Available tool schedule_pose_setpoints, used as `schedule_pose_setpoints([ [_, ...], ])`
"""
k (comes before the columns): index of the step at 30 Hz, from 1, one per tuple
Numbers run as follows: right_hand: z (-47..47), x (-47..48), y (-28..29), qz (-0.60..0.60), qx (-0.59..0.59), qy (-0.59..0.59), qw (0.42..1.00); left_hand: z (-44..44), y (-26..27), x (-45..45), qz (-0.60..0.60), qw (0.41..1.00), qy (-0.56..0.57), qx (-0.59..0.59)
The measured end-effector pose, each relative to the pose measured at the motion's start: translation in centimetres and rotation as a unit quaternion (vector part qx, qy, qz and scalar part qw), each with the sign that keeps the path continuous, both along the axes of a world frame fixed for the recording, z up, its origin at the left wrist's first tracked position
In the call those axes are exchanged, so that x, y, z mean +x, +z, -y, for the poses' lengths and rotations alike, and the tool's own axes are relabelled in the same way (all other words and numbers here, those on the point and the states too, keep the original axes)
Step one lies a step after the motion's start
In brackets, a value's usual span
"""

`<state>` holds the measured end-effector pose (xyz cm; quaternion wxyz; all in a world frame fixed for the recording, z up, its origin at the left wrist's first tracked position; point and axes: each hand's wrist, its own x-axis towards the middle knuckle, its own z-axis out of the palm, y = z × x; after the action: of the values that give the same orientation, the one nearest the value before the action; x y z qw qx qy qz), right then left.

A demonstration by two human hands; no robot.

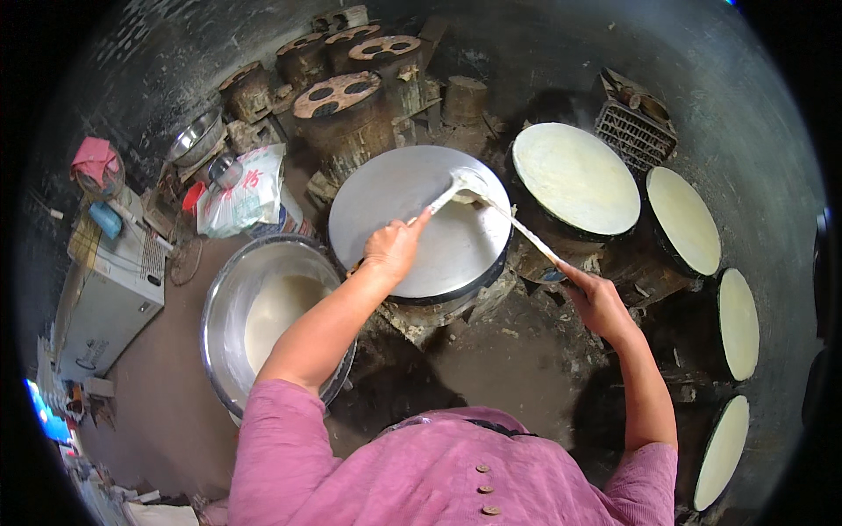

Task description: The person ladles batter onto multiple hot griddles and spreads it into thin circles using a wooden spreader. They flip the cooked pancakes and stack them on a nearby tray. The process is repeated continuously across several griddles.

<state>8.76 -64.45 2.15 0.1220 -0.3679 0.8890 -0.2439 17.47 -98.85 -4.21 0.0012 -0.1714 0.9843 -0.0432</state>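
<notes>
Before me lies a round flat metal griddle on a low stove. My left hand grips the handle of a batter-coated ladle or scoop above the griddle. A long batter-smeared stick or spreader is held by its end in my right hand, off the griddle's right edge. The far ends of both tools meet over the griddle's upper right part, where white batter clings to them. Below and left of the griddle stands a wide metal basin with pale batter in it.
Several round griddles covered with pale sheets, among them a large one, curve along the right. Rusty stoves with holed tops stand behind. At the left are a white plastic sack, a steel bowl and a white cabinet.
</notes>
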Motion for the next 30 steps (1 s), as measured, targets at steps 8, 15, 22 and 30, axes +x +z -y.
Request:
schedule_pose_setpoints([
  [8,2.2,3.0,-2.8,0.111,-0.243,-0.123,0.956,1.6,1.5,-1.3,-0.072,0.997,0.001,-0.026],
  [15,10.1,0.9,-12.3,0.255,-0.309,-0.199,0.894,1.7,5.2,-1.9,-0.157,0.841,0.014,0.518],
  [22,13.7,6.0,-9.8,0.349,-0.358,-0.329,0.801,2.0,9.0,-1.8,-0.085,0.564,0.035,0.821],
  [30,13.8,5.9,-11.8,0.153,-0.284,-0.322,0.89,5.5,6.5,1.0,-0.074,0.577,0.106,0.806],
])
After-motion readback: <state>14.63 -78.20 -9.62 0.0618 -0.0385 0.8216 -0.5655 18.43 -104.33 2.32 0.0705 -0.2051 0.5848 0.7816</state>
